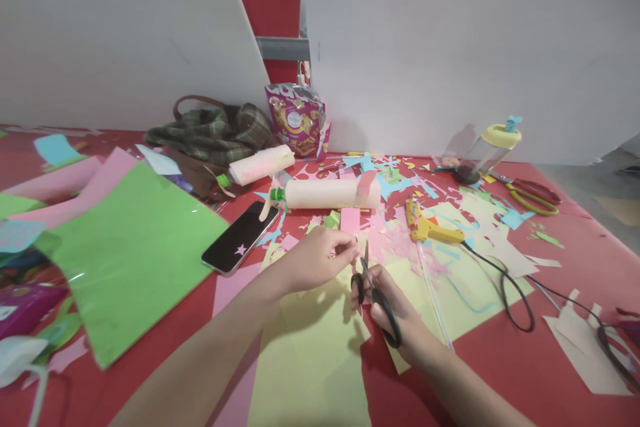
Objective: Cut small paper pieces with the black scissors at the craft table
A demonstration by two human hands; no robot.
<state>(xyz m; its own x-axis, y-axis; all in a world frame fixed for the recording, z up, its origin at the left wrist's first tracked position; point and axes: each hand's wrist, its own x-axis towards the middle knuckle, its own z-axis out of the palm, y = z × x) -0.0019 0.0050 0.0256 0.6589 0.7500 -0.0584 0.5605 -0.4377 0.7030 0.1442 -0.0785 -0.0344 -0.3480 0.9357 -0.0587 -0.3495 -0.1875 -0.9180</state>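
Note:
My right hand grips black-handled scissors, with fingers through the loops and the blades pointing away from me. Just left of the blades, my left hand is pinched closed at the fingertips; whatever it holds is too small to make out. Both hands are above pale yellow paper sheets. Beyond them lies a bottle wrapped in pale paper, with a green cap and a pink strip around its right end. A phone with a small pink star on its screen lies left of my left hand.
A yellow glue gun with a black cord lies at the right, near red-and-yellow-handled scissors and a clear container. Green paper covers the left side. A second wrapped bottle, a snack bag and plaid cloth stand behind.

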